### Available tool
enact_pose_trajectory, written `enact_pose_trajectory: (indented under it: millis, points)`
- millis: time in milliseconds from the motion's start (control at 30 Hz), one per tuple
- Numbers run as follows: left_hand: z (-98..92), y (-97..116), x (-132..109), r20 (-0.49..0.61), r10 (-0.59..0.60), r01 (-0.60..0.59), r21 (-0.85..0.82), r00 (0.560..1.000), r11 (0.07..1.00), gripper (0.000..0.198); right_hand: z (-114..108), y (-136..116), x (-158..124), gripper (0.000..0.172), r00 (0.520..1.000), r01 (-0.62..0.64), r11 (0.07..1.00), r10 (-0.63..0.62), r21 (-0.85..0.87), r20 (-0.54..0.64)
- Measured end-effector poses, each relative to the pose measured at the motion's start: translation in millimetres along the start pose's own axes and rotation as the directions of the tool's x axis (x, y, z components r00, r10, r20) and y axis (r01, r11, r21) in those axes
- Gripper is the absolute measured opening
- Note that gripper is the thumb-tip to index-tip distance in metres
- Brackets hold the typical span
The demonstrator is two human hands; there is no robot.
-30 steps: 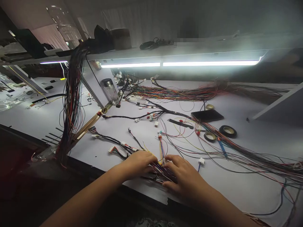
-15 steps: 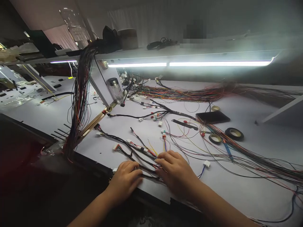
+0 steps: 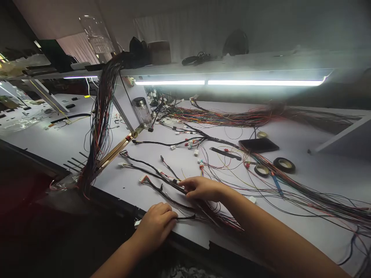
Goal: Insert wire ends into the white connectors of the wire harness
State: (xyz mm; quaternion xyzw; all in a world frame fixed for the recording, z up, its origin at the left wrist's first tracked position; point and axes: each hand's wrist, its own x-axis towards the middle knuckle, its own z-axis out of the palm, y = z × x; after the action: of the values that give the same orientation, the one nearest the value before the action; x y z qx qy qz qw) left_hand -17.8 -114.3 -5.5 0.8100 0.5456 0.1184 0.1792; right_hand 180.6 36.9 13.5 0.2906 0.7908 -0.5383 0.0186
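A wire harness [image 3: 158, 193] with black-taped branches and white end connectors lies fanned out across the near part of the white table. My left hand [image 3: 158, 224] is closed at the table's front edge around the lowest branch; a white connector [image 3: 137, 223] sticks out on its left side. Above and to the right, my right hand [image 3: 203, 188] has its thumb and index finger around the upper branches. Its other fingers are curled and partly hidden. A branch with a wide white connector [image 3: 143, 178] lies between the two hands.
Behind the hands lie another taped harness [image 3: 205, 136], a black phone-like slab [image 3: 259, 144], tape rolls [image 3: 284, 165] and a blue pen-like tool [image 3: 277, 184]. A glass bottle [image 3: 142, 112] stands near the shelf post. A thick wire bundle [image 3: 101, 100] hangs at left.
My right hand has moved up and left along the harness, uncovering wires below it. The upper branches have spread apart slightly. My left hand has stayed nearly in place.
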Motion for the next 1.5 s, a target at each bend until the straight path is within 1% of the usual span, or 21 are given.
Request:
enact_pose_trajectory:
  millis: [100, 167, 233, 367, 467, 567, 667, 733, 800, 833, 900, 933, 1000, 1100, 1200, 1267, 1300, 1333, 1400, 1467, 1500]
  points:
    - [-1.1, 1, 3, -0.020, -0.116, 0.115, -0.043, 0.993, 0.992, 0.025, -1, -3, -5, 0.055, 0.999, 0.020, 1.000, -0.021, 0.015, 0.025]
    - [-3.2, 1, 8, -0.027, -0.238, 0.237, -0.049, 0.971, 0.970, 0.032, -1, -8, -6, 0.050, 1.000, 0.021, 1.000, -0.021, -0.021, 0.021]
    - [-6.6, 2, 15, 0.006, -0.325, 0.325, -0.007, 0.946, 0.946, 0.035, 0, -13, -4, 0.044, 1.000, 0.011, 0.996, -0.013, -0.084, -0.018]
    - [-16.0, 1, 28, 0.127, -0.407, 0.388, 0.150, 0.905, 0.909, 0.029, 7, -20, -3, 0.034, 0.989, 0.015, 0.986, -0.039, -0.167, -0.141]
    - [-21.3, -1, 29, 0.141, -0.420, 0.394, 0.181, 0.897, 0.901, 0.026, 8, -19, -12, 0.034, 0.974, 0.099, 0.984, -0.126, -0.148, -0.189]
    - [-22.9, -3, 21, 0.071, -0.451, 0.447, 0.068, 0.890, 0.892, 0.024, 3, -4, -29, 0.034, 0.950, 0.169, 0.980, -0.190, -0.102, -0.250]
    - [-22.2, -3, 13, 0.035, -0.506, 0.504, -0.159, 0.862, 0.849, 0.022, 0, 22, -41, 0.033, 0.912, 0.074, 0.994, -0.099, -0.079, -0.398]
    - [-23.2, 0, 13, 0.019, -0.512, 0.481, -0.378, 0.859, 0.791, 0.025, 0, 36, -44, 0.039, 0.862, -0.032, 0.996, -0.015, -0.084, -0.506]
    - [-27.5, 6, 18, -0.029, -0.474, 0.380, -0.556, 0.880, 0.739, 0.030, 2, 40, -44, 0.048, 0.811, -0.092, 0.989, 0.007, -0.116, -0.585]
    - [-31.0, 10, 22, -0.072, -0.439, 0.312, -0.603, 0.896, 0.735, 0.031, 3, 37, -44, 0.049, 0.790, -0.091, 0.983, -0.026, -0.159, -0.612]
    - [-39.5, 19, 34, -0.167, -0.348, 0.176, -0.620, 0.922, 0.765, 0.026, 6, 23, -44, 0.042, 0.768, -0.012, 0.956, -0.178, -0.292, -0.616]
    - [-43.8, 23, 40, -0.214, -0.304, 0.116, -0.609, 0.928, 0.785, 0.023, 7, 14, -46, 0.038, 0.767, 0.052, 0.935, -0.263, -0.352, -0.585]
    - [-50.3, 31, 55, -0.295, -0.240, 0.023, -0.588, 0.925, 0.808, 0.018, 7, -7, -50, 0.032, 0.804, 0.165, 0.903, -0.356, -0.397, -0.476]
    - [-50.5, 39, 73, -0.329, -0.239, -0.027, -0.635, 0.914, 0.772, 0.014, 4, -26, -59, 0.027, 0.910, 0.194, 0.942, -0.277, -0.273, -0.308]
    - [-39.4, 41, 83, -0.310, -0.323, 0.004, -0.716, 0.894, 0.698, 0.016, 0, -24, -66, 0.020, 0.959, 0.174, 0.982, -0.186, -0.072, -0.215]
    - [-30.3, 41, 82, -0.297, -0.362, 0.071, -0.679, 0.884, 0.731, 0.018, -1, -13, -68, 0.016, 0.964, 0.160, 0.984, -0.140, 0.072, -0.227]
    - [-26.6, 40, 80, -0.268, -0.354, 0.120, -0.622, 0.896, 0.774, 0.018, -1, -7, -68, 0.016, 0.961, 0.155, 0.977, -0.114, 0.147, -0.254]
    - [-23.9, 40, 78, -0.213, -0.326, 0.165, -0.543, 0.921, 0.823, 0.019, 1, 0, -68, 0.015, 0.956, 0.152, 0.963, -0.086, 0.224, -0.280]
    - [-21.7, 42, 71, -0.039, -0.239, 0.208, -0.376, 0.970, 0.903, 0.023, 5, 14, -68, 0.016, 0.941, 0.158, 0.917, -0.027, 0.366, -0.338]
    - [-22.7, 49, 65, 0.110, -0.156, 0.183, -0.305, 0.982, 0.935, 0.029, 10, 25, -67, 0.019, 0.920, 0.177, 0.860, 0.027, 0.479, -0.390]
    - [-23.5, 55, 62, 0.146, -0.119, 0.159, -0.312, 0.982, 0.937, 0.030, 13, 29, -66, 0.020, 0.907, 0.187, 0.834, 0.056, 0.519, -0.418]
